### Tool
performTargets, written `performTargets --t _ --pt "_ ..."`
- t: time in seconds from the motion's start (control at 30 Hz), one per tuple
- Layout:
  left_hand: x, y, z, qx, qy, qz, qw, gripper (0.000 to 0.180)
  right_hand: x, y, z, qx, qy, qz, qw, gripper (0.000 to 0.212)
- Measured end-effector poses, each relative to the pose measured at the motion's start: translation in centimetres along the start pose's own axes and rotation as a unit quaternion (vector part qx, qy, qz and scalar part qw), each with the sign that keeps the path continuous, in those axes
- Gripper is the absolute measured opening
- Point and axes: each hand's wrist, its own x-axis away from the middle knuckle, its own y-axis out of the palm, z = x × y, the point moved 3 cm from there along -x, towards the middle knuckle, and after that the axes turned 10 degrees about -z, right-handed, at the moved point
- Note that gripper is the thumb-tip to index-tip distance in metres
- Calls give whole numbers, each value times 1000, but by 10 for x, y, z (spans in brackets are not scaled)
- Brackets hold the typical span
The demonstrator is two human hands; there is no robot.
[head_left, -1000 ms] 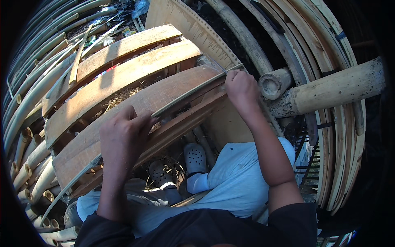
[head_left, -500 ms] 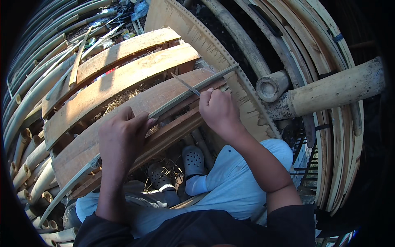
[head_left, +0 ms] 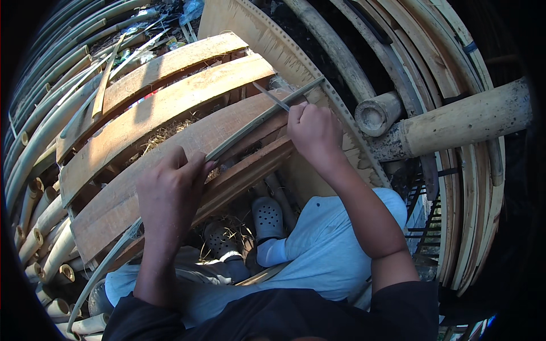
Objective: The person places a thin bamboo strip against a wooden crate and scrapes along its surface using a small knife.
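Note:
A long, thin bamboo strip (head_left: 250, 127) slants up to the right across a slatted wooden pallet (head_left: 133, 148). My left hand (head_left: 170, 184) is closed round the strip, and the strip's tail bends down past my wrist to the lower left. My right hand (head_left: 315, 131) is closed on a knife, its handle hidden in my fist. The knife's narrow blade (head_left: 271, 96) crosses the strip near its far end and points up to the left.
Many bamboo poles (head_left: 48, 219) lie stacked at the left. At right, a thick bamboo pole (head_left: 463, 124) juts in before bundled wooden slats (head_left: 463, 227). Behind the pallet leans a stained board (head_left: 267, 37). My clog-shod feet (head_left: 267, 219) are below the pallet.
My right hand and the knife have moved a little right and up along the strip, toward its far end. The left hand stays nearly in place.

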Motion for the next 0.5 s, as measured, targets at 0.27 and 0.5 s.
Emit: performTargets --t 0.27,0.5 --pt "2 -3 5 -13 37 -9 999 16 -20 -8 29 59 55 30 996 50" --pt "1 -3 1 -13 31 -10 999 16 -7 -1 11 8 -22 -14 1000 51"
